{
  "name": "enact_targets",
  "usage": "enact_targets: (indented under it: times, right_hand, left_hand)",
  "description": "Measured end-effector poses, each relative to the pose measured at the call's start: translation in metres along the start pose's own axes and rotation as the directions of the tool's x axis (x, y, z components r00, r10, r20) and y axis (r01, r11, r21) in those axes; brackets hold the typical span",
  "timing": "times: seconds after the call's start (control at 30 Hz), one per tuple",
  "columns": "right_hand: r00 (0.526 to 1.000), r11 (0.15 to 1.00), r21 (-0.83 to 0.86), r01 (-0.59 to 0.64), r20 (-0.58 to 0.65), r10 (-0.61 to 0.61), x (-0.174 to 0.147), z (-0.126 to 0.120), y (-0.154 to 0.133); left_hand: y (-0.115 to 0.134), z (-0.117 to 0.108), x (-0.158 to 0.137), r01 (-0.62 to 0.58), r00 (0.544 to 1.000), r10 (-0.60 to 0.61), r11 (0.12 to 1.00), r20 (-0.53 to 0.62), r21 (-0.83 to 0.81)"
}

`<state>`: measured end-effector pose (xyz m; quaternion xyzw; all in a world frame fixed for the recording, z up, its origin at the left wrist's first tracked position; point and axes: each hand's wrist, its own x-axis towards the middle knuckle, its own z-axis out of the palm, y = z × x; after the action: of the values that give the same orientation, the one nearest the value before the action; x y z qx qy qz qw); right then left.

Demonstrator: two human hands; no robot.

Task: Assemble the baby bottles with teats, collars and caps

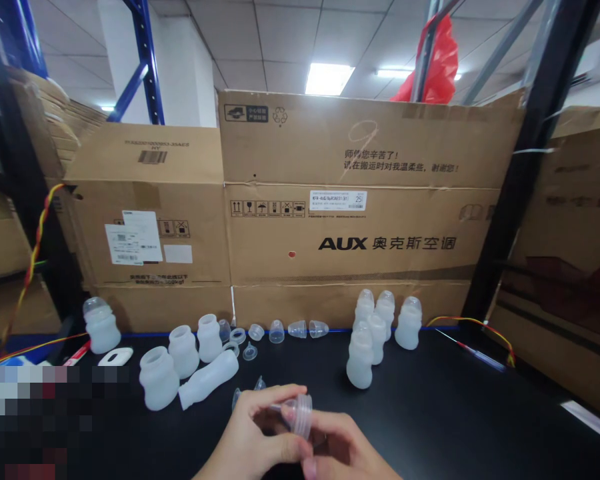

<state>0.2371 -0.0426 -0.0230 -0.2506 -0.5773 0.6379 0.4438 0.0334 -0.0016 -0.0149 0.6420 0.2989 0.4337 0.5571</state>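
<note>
Both bare hands are held close together at the bottom of the view, cut off near the wrists. The left grip (260,430) is turned palm inward, its index finger (280,393) stretched along the top and its thumb (287,448) laid below. The right grip (347,443) is angled in from the right, index finger and thumb bent inward; its remaining fingers are largely hidden, apparently curled.

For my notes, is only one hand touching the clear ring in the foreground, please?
No, the left hand and the right hand are both touching the clear ring.
</note>
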Motion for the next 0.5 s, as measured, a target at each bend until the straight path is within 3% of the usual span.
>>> enact_targets:
  times: [0.1,0.17,0.23,0.37,0.5]
  right_hand:
    - [0.999,0.998,-0.067,0.012,0.032,-0.01,0.009,-0.001,-0.008]
    - [0.999,0.995,-0.094,-0.018,-0.028,0.015,0.01,-0.001,-0.008]
    - [0.992,0.997,-0.064,-0.05,-0.122,0.042,0.01,-0.002,-0.006]
    - [0.989,0.998,0.056,-0.042,-0.139,0.049,0.01,-0.008,0.0]
    - [0.998,0.988,0.154,-0.006,-0.064,0.016,0.009,-0.015,0.004]
  left_hand:
    - [0.008,0.001,0.002,-0.186,0.98,0.178,0.979,0.092,0.081]
    - [0.013,0.001,0.001,-0.305,0.945,0.283,0.944,0.165,0.124]
    - [0.016,0.001,-0.001,-0.345,0.927,0.316,0.929,0.2,0.132]
    - [0.016,0.001,-0.003,-0.288,0.945,0.269,0.954,0.188,0.08]
    - [0.021,0.002,-0.002,-0.022,0.99,0.028,0.999,0.136,-0.042]
